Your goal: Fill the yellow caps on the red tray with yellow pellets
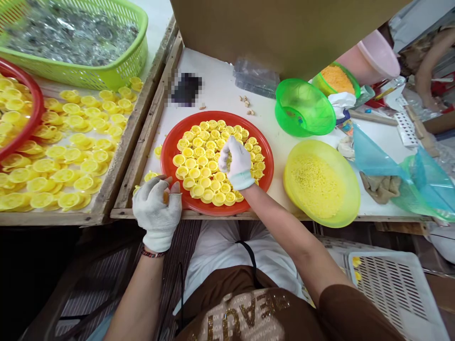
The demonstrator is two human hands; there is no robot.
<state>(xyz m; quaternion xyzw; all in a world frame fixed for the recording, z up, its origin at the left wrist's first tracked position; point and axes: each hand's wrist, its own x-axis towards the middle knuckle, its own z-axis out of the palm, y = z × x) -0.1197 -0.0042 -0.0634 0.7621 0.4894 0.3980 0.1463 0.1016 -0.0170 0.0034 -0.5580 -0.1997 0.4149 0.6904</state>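
Observation:
A round red tray (217, 211) on the white table is filled with small yellow cup-shaped plastic pieces (202, 173). My right hand (235, 163), in a white glove, hovers over their middle with the fingers curled closed. Grainy yellow shows inside the curl, looking like small granules. At the tray's left rim is my left hand (156, 208), gloved with bare fingertips. Its fingers are loosely bent, thumb apart, with nothing visible in them. A yellow basin (350, 208) of yellow granules (314, 184) stands right of the tray.
A green bowl (304, 106) sits behind the basin, near a bowl of orange granules (337, 79). Cardboard (277, 33) rises at the back. Leftward, past a wooden edge (142, 137), are more yellow pieces (78, 156) and a green basket (121, 71). Another person's arm (428, 71) shows far right.

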